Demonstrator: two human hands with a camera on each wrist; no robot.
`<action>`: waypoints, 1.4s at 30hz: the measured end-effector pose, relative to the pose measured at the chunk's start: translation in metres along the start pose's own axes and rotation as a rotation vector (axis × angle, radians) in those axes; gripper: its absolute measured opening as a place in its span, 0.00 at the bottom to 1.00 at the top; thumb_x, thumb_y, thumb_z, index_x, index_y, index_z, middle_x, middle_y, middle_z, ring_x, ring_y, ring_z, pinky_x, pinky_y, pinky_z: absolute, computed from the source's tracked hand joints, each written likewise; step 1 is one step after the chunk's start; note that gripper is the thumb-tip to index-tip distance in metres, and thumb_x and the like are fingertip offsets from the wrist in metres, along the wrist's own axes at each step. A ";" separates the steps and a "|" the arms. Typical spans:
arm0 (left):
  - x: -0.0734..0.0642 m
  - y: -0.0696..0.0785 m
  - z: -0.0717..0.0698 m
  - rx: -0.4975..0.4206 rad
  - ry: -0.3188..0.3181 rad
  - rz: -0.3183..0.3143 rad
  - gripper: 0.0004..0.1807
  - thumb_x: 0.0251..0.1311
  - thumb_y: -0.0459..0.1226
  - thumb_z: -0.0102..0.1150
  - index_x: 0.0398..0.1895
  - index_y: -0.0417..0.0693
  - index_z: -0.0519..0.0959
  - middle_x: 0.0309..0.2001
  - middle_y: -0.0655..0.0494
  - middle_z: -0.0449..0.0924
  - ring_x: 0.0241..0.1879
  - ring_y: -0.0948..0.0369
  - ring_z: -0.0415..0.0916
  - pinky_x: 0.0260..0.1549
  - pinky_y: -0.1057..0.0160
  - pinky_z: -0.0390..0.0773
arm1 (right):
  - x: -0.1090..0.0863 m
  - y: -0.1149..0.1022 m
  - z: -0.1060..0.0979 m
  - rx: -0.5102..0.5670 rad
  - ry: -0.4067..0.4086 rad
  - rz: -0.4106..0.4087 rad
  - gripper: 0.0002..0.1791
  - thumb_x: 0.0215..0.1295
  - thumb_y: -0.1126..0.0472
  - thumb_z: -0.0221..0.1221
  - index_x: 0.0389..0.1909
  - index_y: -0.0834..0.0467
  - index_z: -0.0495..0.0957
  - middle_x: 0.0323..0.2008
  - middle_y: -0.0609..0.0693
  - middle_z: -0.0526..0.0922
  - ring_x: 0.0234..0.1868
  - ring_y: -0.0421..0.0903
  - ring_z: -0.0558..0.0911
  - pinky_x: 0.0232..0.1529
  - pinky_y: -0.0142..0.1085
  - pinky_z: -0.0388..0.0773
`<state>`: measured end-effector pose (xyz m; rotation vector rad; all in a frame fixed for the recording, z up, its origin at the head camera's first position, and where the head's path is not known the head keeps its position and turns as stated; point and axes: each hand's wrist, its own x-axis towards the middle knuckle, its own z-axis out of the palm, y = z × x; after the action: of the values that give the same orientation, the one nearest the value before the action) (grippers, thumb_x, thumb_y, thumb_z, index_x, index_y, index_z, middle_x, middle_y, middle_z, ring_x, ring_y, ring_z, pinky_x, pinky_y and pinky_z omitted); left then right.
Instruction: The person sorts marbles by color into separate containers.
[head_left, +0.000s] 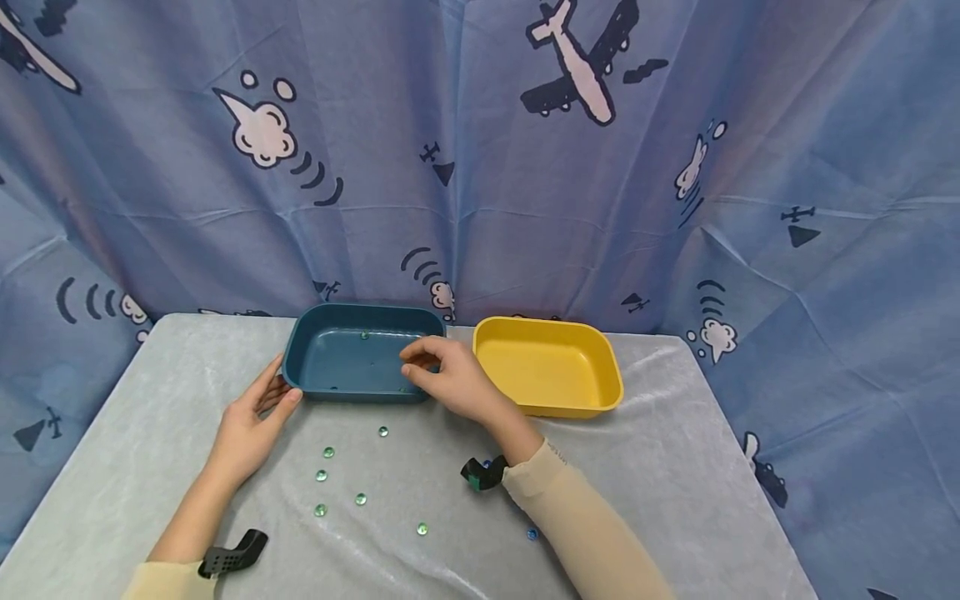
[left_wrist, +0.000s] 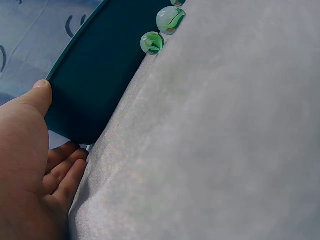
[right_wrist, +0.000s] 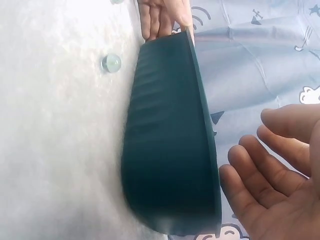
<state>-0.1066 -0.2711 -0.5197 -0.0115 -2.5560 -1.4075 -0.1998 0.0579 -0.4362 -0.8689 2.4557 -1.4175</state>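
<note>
A dark teal bin (head_left: 360, 397) stands near the table's back edge, a few small green marbles (head_left: 364, 335) inside it. At its left end my left hand (head_left: 251, 429) touches the front corner, the thumb (left_wrist: 42, 95) against the rim and the other fingers fairly straight beside the wall. Over the bin's right end hovers my right hand (head_left: 457, 379), fingers loosely bent and apart from the thumb. The right wrist view shows nothing between those fingers (right_wrist: 265, 172). Several green glass marbles (head_left: 328, 452) lie scattered on the table in front of the bin.
Right of the teal bin stands a yellow bin (head_left: 558, 410), behind the right forearm. Blue marbles (head_left: 532, 533) lie near the right sleeve, one partly hidden by the black wrist camera (head_left: 483, 473). A pale cloth covers the table (head_left: 675, 467). A blue patterned curtain (head_left: 480, 208) hangs behind.
</note>
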 end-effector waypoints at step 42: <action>-0.001 -0.001 0.000 -0.004 -0.010 -0.005 0.39 0.82 0.47 0.62 0.90 0.58 0.59 0.69 0.36 0.80 0.64 0.42 0.82 0.54 0.85 0.66 | -0.038 -0.006 0.052 0.058 -0.063 -0.034 0.11 0.77 0.62 0.67 0.54 0.62 0.90 0.46 0.43 0.90 0.46 0.35 0.85 0.51 0.37 0.85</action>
<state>-0.1058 -0.2720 -0.5206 -0.0126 -2.5630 -1.4171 -0.1446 0.0390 -0.4639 -0.9330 2.3523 -1.4424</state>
